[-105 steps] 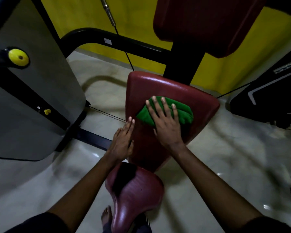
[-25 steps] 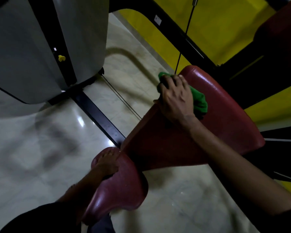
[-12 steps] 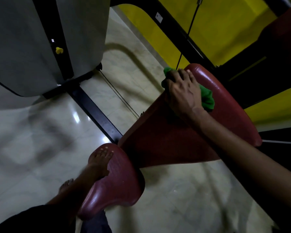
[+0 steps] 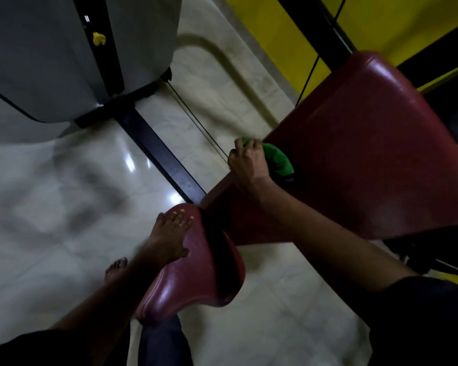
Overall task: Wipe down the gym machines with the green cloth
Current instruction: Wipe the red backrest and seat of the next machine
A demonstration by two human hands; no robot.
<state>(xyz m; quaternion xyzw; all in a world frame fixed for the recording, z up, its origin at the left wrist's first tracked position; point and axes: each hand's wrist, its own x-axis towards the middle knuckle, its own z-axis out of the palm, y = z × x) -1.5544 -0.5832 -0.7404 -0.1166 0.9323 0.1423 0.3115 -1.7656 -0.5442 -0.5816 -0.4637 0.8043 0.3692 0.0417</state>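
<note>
The green cloth (image 4: 278, 161) is bunched on the left edge of the large dark-red pad (image 4: 368, 154). My right hand (image 4: 247, 162) grips the cloth there, its fingers curled over the pad's edge. My left hand (image 4: 171, 235) rests flat on the front of the small dark-red seat (image 4: 198, 276), fingers straight and pointing forward.
A grey weight-stack cover (image 4: 50, 56) with a yellow pin (image 4: 99, 38) stands at the upper left. A black floor bar (image 4: 161, 157) and a thin cable (image 4: 196, 120) run between it and the pad. Yellow wall behind, pale tiled floor (image 4: 50, 207) below, my bare foot (image 4: 115, 269) near the seat.
My right hand has slid the cloth down the pad's left edge, from its upper corner toward the seat. The left hand stays on the seat.
</note>
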